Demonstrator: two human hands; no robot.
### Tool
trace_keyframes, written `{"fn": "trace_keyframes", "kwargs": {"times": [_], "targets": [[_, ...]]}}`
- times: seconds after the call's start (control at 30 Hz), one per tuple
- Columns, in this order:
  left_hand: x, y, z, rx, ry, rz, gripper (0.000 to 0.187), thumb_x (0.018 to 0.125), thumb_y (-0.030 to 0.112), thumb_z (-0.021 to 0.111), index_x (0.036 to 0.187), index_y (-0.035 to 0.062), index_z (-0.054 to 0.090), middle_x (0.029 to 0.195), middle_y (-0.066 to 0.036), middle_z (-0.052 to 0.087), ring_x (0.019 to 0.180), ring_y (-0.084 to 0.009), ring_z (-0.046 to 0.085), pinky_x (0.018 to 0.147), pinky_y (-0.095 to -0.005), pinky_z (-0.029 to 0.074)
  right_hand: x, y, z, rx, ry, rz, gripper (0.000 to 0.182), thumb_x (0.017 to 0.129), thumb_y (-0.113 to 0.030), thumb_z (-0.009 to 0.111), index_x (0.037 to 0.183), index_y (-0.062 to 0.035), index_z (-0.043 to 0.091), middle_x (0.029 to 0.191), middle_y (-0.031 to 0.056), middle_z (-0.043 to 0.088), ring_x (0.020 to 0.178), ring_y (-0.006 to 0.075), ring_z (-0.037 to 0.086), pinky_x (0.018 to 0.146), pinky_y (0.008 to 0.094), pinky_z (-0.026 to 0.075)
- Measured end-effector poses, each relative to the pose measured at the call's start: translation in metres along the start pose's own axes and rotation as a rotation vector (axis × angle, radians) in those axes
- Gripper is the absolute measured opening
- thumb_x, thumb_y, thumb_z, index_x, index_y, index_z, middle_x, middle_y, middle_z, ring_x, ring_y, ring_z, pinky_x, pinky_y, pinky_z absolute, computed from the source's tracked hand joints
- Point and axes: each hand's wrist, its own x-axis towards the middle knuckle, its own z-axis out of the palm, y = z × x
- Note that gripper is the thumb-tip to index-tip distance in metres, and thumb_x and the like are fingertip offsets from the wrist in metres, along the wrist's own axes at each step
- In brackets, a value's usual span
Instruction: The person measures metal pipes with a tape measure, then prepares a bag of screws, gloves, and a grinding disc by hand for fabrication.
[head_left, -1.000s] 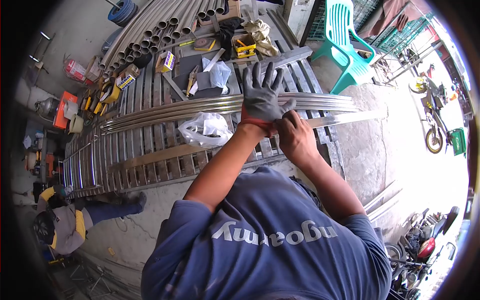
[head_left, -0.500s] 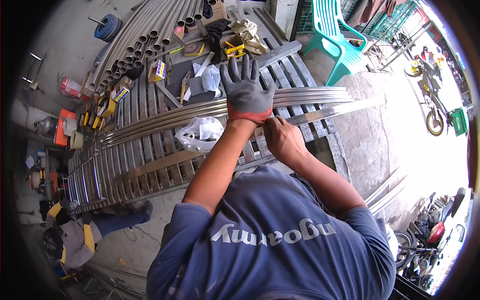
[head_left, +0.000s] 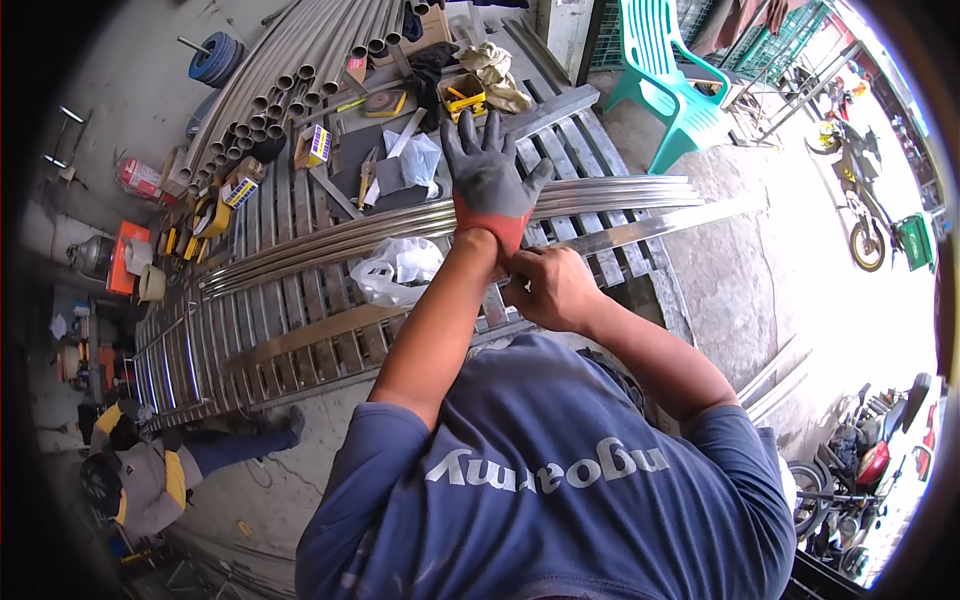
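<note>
My left hand [head_left: 492, 180] wears a grey-coated work glove with a red cuff [head_left: 502, 230], its fingers spread over the bench. My bare right hand [head_left: 556, 287] is closed at the wrist, its fingertips pinching the cuff's edge, which is stretched towards them. Beneath the gloved hand runs a bundle of shiny metal tubes [head_left: 615, 192] across the slatted metal bench [head_left: 285, 355]. A long flat metal bar [head_left: 665, 226] lies beside the tubes, passing behind my right hand. Left of my wrist, a clear plastic bag [head_left: 395, 270] rests on the bench.
Stacked steel pipes [head_left: 290, 85] lie at the back left. Near them are a yellow tray [head_left: 462, 97], a tape measure [head_left: 212, 213] and small boxes. A green plastic chair [head_left: 668, 85] stands at the bench's right end. Another person [head_left: 150, 470] is low on the left.
My right hand has moved slightly down and left, with the red cuff pulled further along my left wrist. The gloved thumb has spread more and the hand has tilted.
</note>
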Motion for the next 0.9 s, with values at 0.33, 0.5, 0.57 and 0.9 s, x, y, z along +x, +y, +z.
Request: {"fn": "trace_keyframes", "kwargs": {"times": [0.33, 0.5, 0.57, 0.9], "targets": [[-0.023, -0.006, 0.016, -0.066, -0.003, 0.207, 0.084, 0.105, 0.069, 0.047, 0.173, 0.0199, 0.043, 0.179, -0.024, 0.034, 0.165, -0.0556, 0.025, 0.133, -0.0703, 0.002, -0.008, -0.003, 0.011, 0.068, -0.051, -0.044, 0.018, 0.087, -0.019, 0.072, 0.098, -0.0047, 0.069, 0.082, 0.0204, 0.072, 0.080, 0.0443, 0.073, 0.071, 0.0549, 0.058], [-0.029, -0.007, 0.002, -0.126, -0.039, 0.259, 0.081, 0.099, 0.071, 0.056, 0.165, 0.0235, 0.056, 0.181, -0.023, 0.030, 0.165, -0.0585, 0.022, 0.130, -0.0741, 0.000, -0.002, 0.001, -0.018, 0.103, -0.007, 0.020, 0.017, 0.091, -0.018, 0.072, 0.102, -0.0043, 0.072, 0.087, 0.0189, 0.074, 0.082, 0.0419, 0.074, 0.074, 0.0521, 0.059], [-0.036, -0.011, -0.006, -0.164, -0.072, 0.273, 0.081, 0.096, 0.075, 0.056, 0.159, 0.0233, 0.063, 0.180, -0.022, 0.032, 0.165, -0.0574, 0.021, 0.131, -0.0752, -0.001, -0.001, 0.014, -0.033, 0.137, 0.150, 0.062, 0.015, 0.095, -0.014, 0.077, 0.095, -0.0009, 0.070, 0.086, 0.0179, 0.069, 0.079, 0.0375, 0.070, 0.071, 0.0463, 0.055], [-0.060, -0.002, -0.035, -0.597, 0.021, 0.475, 0.068, 0.092, 0.080, 0.066, 0.132, 0.0283, 0.084, 0.183, -0.025, 0.022, 0.164, -0.0647, 0.010, 0.127, -0.0777, -0.006, -0.001, 0.065, -0.082, 1.106, -0.082, 0.366, 0.026, 0.101, -0.007, 0.082, 0.122, 0.0052, 0.072, 0.110, 0.0120, 0.079, 0.098, 0.0210, 0.079, 0.085, 0.0350, 0.068]]}}
